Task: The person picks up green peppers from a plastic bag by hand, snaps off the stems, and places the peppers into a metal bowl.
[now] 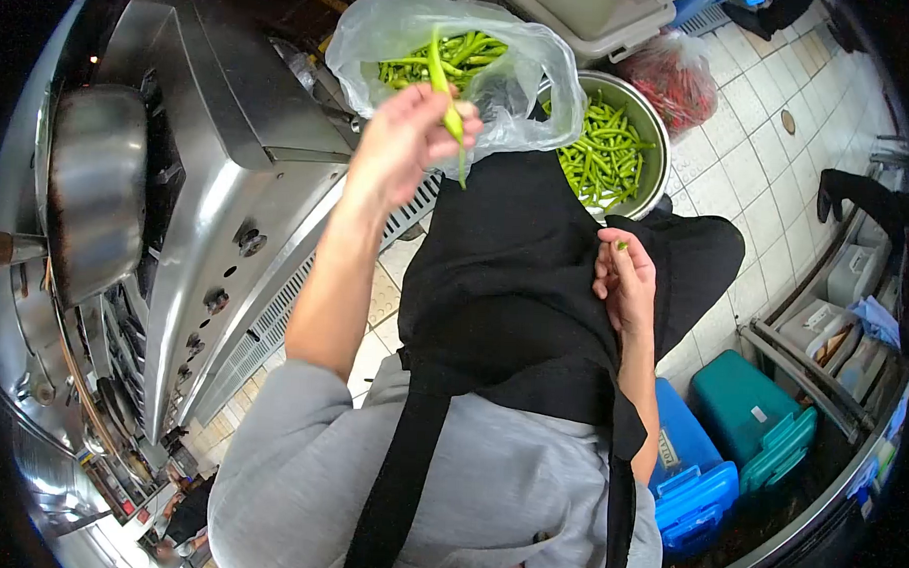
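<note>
My left hand is closed round a long green chili pepper, its tip pointing up and its thin end hanging below the fingers. It is raised in front of an open clear plastic bag with many green chilies inside. My right hand rests over the black apron near my knee, with thumb and finger pinching a small green piece, perhaps a stem end. Just beyond it stands a round metal pot holding more green chilies.
On the left is a steel stove with knobs and a large pan. A bag of red chilies lies past the pot on the tiled floor. Blue and green bins stand at right, beside a rack.
</note>
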Available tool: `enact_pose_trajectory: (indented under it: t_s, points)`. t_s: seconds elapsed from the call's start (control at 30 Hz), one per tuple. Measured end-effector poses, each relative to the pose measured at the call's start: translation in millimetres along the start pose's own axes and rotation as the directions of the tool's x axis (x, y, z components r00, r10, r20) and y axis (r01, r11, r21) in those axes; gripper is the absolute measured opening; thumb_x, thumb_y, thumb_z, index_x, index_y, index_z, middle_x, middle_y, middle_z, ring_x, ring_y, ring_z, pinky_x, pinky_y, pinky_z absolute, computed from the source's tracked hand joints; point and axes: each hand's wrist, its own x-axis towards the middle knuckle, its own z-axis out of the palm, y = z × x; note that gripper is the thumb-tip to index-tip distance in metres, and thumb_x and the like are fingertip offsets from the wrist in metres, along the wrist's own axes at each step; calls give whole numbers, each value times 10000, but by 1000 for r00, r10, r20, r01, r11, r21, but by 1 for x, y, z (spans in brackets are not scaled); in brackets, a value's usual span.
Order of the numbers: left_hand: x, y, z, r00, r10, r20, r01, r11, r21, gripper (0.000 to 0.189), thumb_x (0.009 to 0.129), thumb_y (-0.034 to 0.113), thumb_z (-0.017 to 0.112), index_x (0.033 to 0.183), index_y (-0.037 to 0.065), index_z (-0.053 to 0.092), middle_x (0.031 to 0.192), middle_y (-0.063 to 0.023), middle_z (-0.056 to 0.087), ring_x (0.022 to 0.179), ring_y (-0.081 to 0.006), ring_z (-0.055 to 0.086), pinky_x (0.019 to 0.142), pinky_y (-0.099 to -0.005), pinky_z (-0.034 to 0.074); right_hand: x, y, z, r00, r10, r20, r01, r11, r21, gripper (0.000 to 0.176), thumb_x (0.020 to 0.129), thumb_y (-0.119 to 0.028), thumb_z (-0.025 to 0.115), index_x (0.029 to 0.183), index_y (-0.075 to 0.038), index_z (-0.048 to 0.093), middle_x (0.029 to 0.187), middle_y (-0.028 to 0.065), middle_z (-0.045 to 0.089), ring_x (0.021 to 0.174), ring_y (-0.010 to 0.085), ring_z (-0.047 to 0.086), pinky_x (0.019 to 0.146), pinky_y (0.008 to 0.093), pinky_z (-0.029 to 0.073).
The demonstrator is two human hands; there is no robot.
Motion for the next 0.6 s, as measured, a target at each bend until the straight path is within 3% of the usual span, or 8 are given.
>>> enact_pose_trajectory:
  t_s: [0.1,0.17,0.2,0.33,0.43,0.5,0.57,0.6]
  points:
    - [-46,-41,42,963,121,239,-179,954,241,235,995,188,572,1159,20,558,1069,-107,702,1018,-167,650,928,-325,493,-2,-2,7,999,13,42,-12,999,-38,244,997,-211,562,1163,-38,606,843,-1,562,675,56,510,464,180,409]
    - [-50,-78,66,942,-29,335,-21,989,144,226,989,137,577,1180,17,553,1110,-103,685,1009,-142,635,921,-304,494,-2,0,8,997,21,75,-18,999,-47,256,995,-217,569,1174,-37,604,884,5,589,693,54,525,482,184,414]
    - [-47,-97,76,934,-1,358,-39,994,105,225,984,125,586,1174,10,552,1097,-91,666,992,-143,638,916,-293,497,-2,1,11,995,16,99,-7,996,-91,263,1000,-220,561,1179,-31,597,889,7,596,687,52,523,495,184,410]
    - [-34,-128,99,939,-21,343,27,1000,-13,197,980,115,598,1137,4,556,1014,-56,646,943,-106,630,828,-246,517,-4,2,8,990,-10,141,42,972,-230,245,1005,-221,558,1146,-26,598,878,3,607,644,42,503,518,189,408]
    - [-35,-129,103,957,6,288,-21,999,50,182,977,107,603,1122,6,561,992,-49,652,897,-91,628,791,-240,522,-7,3,10,995,-20,101,45,965,-259,204,1005,-215,562,1080,-31,611,834,-13,595,619,33,481,530,186,398]
    - [-38,-130,102,947,62,316,-130,971,199,185,965,105,622,1112,7,567,959,-35,655,844,-76,622,763,-231,518,-5,6,7,989,-77,125,116,935,-336,195,1007,-201,562,1110,-52,633,824,-38,601,640,17,483,553,176,388]
    - [-44,-130,102,943,83,322,-154,967,202,196,954,106,638,1111,10,572,935,-26,654,801,-67,614,729,-220,512,-4,10,4,985,-92,143,137,928,-347,178,1013,-188,546,1079,-50,637,809,-42,594,648,15,479,572,181,391]
    - [-46,-128,103,943,61,326,-134,969,205,205,946,106,648,1112,11,576,922,-22,652,791,-58,606,714,-214,505,-4,11,5,972,-166,167,222,884,-412,177,1017,-178,534,1057,-41,637,806,-39,591,667,24,492,593,192,406]
